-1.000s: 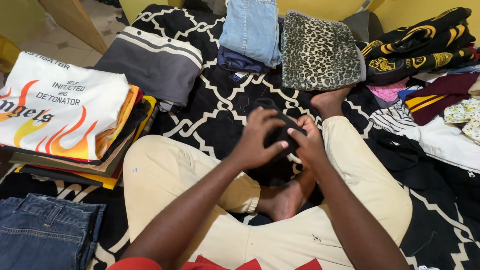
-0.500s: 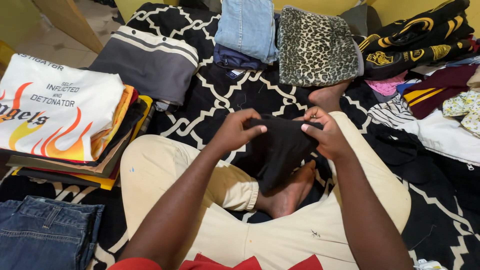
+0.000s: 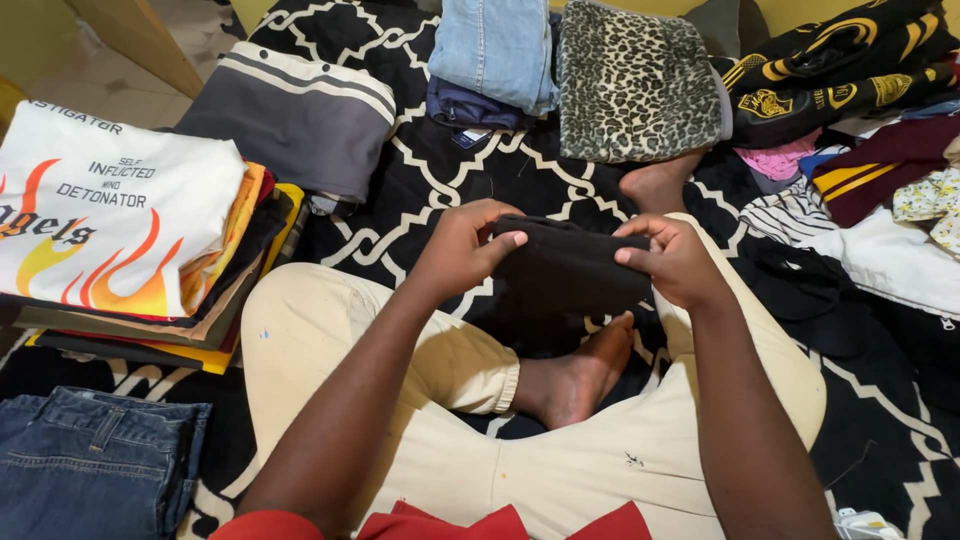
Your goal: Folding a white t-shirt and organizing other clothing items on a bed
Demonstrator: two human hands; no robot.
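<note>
Both hands, left hand [image 3: 462,248] and right hand [image 3: 672,262], pinch black folded cloth [image 3: 570,268], probably shorts; keep edges aligned; leopard-print stack [image 3: 638,80] at 12 o'clock.

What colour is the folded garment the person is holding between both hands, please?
Plain black; the folded garment shows best in the head view, held between the left hand and right hand.

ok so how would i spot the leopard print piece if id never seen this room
Start from the black blanket with white lattice lines that covers the floor and look to its far edge, past the person's bare foot. There a folded leopard print piece lies between light blue jeans and a black and yellow garment. It alone has spots.
</note>
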